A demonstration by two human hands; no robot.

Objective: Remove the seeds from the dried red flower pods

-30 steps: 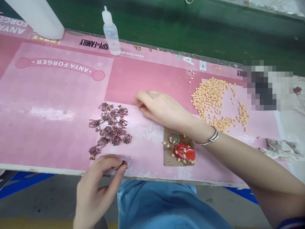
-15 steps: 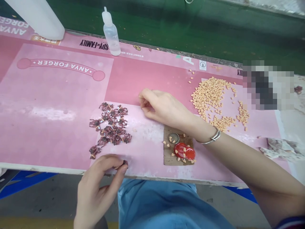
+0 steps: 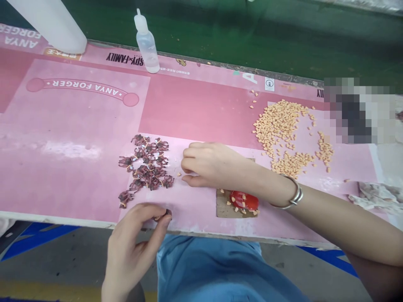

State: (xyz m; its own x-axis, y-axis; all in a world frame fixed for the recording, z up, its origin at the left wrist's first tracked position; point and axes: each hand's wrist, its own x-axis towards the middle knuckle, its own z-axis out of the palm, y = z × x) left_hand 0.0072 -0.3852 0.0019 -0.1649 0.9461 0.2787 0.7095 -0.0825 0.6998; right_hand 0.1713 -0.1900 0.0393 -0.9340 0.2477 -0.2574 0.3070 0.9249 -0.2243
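Note:
My left hand [image 3: 135, 241] pinches a small dark brown figurine [image 3: 168, 212] between thumb and fingertips, just above the table's front edge. Beyond it lies a cluster of similar brown figurines [image 3: 150, 178] with thin yellow and pale details. My right hand [image 3: 208, 164] hovers palm down to the right of that cluster, its fingers curled; whatever is in them is hidden. A single tan piece [image 3: 179, 174] lies by its fingertips. Under the right wrist is a cardboard square [image 3: 222, 209] bearing a shiny red cap-like object [image 3: 244, 201] with tan bits on it.
Loose small tan pieces [image 3: 280, 117] spread over the right half of the pink table mat [image 3: 78, 184]. A translucent dropper bottle [image 3: 147, 48] and a larger white container [image 3: 59, 29] stand at the back. A crumpled cloth [image 3: 376, 197] lies far right, below a blurred-out patch.
My right hand has come down toward the near side, curling its fingers more and covering the metal cap on the cardboard. My left hand keeps its figurine, shifted slightly right.

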